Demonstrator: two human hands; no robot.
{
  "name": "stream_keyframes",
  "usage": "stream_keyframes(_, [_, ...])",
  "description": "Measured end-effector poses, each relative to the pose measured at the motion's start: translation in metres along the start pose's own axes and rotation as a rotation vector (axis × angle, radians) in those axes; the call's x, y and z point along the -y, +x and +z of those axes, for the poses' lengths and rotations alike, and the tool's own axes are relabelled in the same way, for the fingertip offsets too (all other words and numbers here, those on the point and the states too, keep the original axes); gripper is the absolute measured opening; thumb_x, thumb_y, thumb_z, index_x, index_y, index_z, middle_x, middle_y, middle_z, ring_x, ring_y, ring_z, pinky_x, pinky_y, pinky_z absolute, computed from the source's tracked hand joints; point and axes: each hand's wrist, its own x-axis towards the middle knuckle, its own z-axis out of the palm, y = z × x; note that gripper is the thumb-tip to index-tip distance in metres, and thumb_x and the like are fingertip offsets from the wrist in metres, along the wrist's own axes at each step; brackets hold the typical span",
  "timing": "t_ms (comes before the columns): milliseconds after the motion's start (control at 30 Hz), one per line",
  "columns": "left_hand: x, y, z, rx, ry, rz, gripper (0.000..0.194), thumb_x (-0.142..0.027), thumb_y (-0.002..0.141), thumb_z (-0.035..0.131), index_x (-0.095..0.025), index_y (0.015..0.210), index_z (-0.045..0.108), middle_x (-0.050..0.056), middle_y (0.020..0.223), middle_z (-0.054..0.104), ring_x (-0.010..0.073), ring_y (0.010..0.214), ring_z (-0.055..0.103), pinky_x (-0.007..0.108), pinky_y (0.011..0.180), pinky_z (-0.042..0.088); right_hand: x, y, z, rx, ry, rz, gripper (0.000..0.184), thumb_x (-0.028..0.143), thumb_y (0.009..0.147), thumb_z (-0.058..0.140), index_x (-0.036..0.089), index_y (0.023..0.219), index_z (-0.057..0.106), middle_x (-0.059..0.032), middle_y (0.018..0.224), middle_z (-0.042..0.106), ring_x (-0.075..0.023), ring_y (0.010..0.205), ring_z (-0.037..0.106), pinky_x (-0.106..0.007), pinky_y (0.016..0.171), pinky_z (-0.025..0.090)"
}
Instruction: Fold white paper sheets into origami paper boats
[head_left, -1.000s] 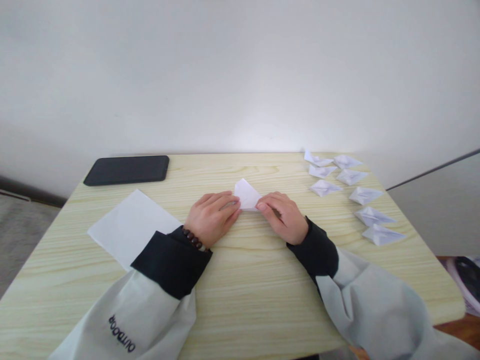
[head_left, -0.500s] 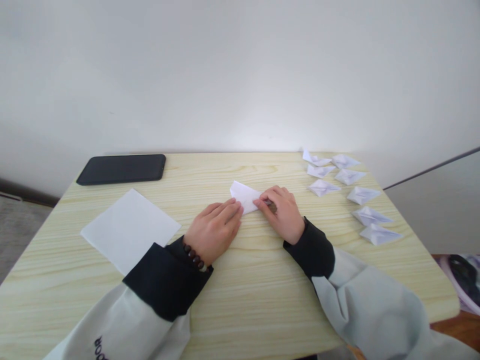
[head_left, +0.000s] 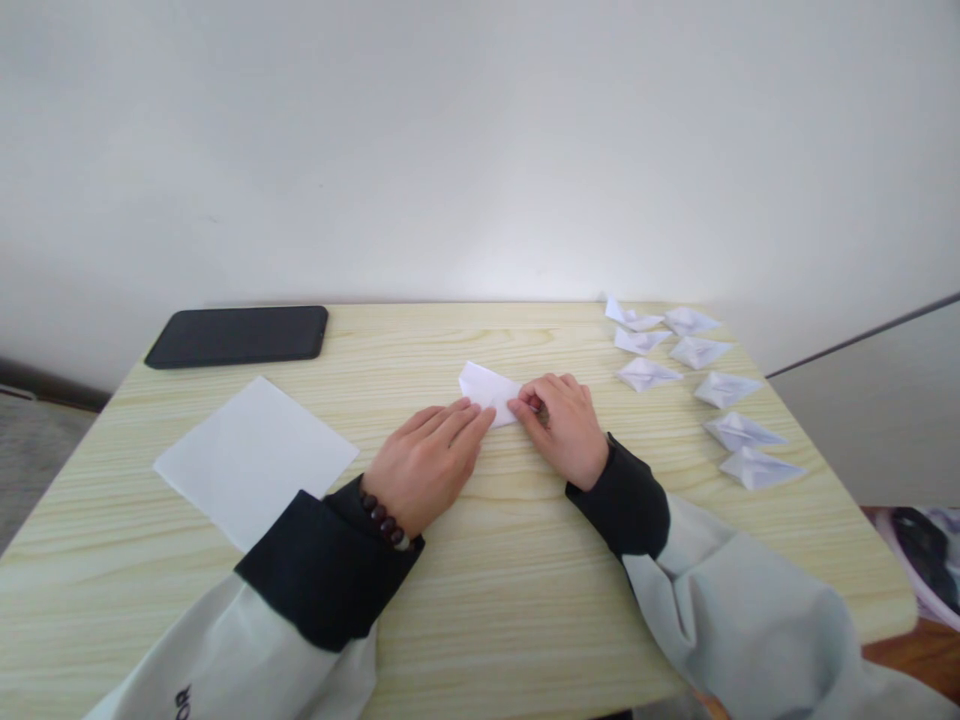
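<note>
A small folded piece of white paper lies flat on the wooden table between my hands. My left hand lies flat with its fingers stretched out, the fingertips pressing on the paper's near left edge. My right hand is curled, its fingers pinched onto the paper's right end. A bead bracelet is on my left wrist.
A flat white sheet lies at the left. A black phone rests at the table's back left. Several folded white paper boats stand in rows at the back right. A pale wall rises behind the table.
The folded paper has gone from a raised flap to lying flat. My left hand has slid back and flattened; my right hand has closed in on the paper's right end.
</note>
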Motion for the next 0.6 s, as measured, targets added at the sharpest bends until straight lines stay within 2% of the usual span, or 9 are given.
stream_keyframes(200, [0.0005,-0.0017,-0.0022,0.062,0.023,0.006,0.032,-0.013,0.085,0.045,-0.014,0.114,0.057,0.01,0.111,0.063,0.0236,0.106,0.058,0.038,0.087,0.051,-0.002,0.0006,0.0009,0.005,0.003,-0.017,0.019,0.037,0.087,0.05,0.021,0.078,0.056,-0.0012,0.079,0.06,-0.0189,0.082,0.049,-0.032,0.072,0.032])
stream_keyframes(600, [-0.0008,-0.0004,-0.0008,0.073,0.053,0.023,0.034,-0.011,0.083,0.045,-0.013,0.114,0.057,0.011,0.109,0.063,0.0244,0.106,0.057,0.038,0.087,0.05,-0.0024,0.0013,0.0015,0.017,0.015,-0.013,0.017,0.035,0.086,0.05,0.021,0.079,0.055,-0.0015,0.079,0.06,-0.0192,0.08,0.048,-0.032,0.073,0.033])
